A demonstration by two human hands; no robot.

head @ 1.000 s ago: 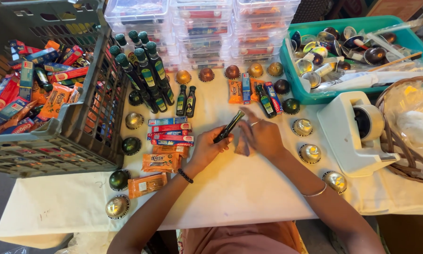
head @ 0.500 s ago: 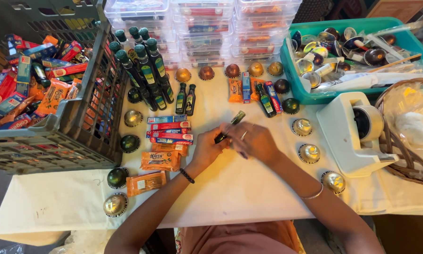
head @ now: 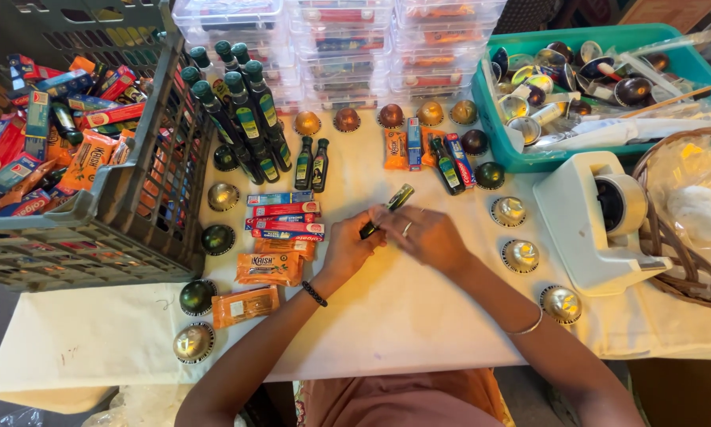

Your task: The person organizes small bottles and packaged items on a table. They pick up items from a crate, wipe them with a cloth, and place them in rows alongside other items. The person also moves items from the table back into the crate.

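A white-clothed tabletop carries a grey slatted plastic crate of packets, a teal plastic bin and a white tape dispenser. At its middle, the left hand and right hand together grasp a small dark-green glass bottle, tilted above the cloth. The bottle seems mid-handling; whatever comes next calls for a steady two-handed grip.
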